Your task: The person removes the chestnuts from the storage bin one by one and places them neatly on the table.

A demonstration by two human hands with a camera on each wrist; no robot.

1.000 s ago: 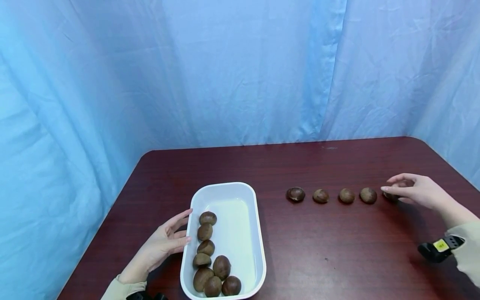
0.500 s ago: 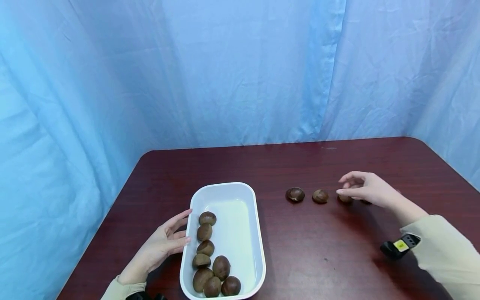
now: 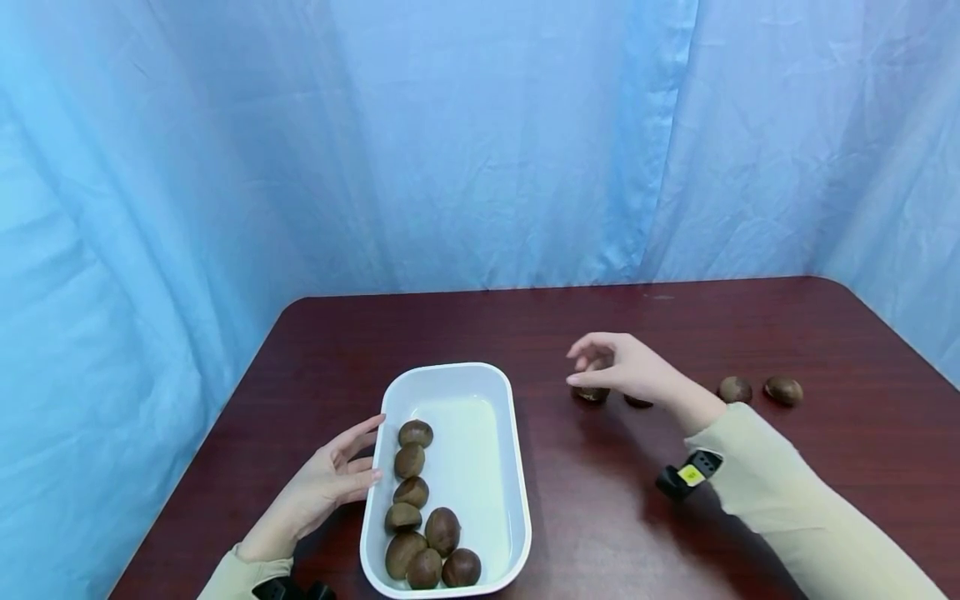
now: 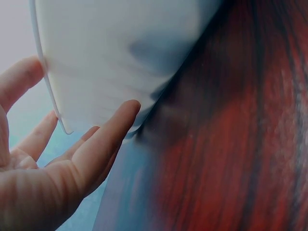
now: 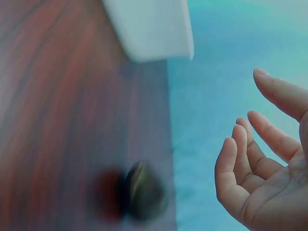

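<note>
A white tray (image 3: 480, 408) holds several brown chestnuts (image 3: 411, 492) along its left side and near end. My left hand (image 3: 330, 479) touches the tray's left side, fingers spread and nearly straight; the left wrist view shows its fingertips at the rim and outer wall. Over the leftmost chestnut (image 3: 590, 395) of a row on the table hovers my right hand (image 3: 630, 367). The right wrist view shows this hand (image 5: 269, 168) with loosely bent fingers and nothing in them, apart from a chestnut (image 5: 146, 195) on the table. Part of the row is hidden behind the hand and forearm.
At the row's right end lie two more chestnuts, a rounder one (image 3: 734, 389) and a darker one (image 3: 783, 390). The dark red-brown table (image 3: 420, 325) ends at light blue curtains (image 3: 480, 167) behind and at the sides.
My right hand has swept left along the row, from the rightmost chestnut to the leftmost one. The chestnuts stay in their places. My left hand and the tray have hardly moved.
</note>
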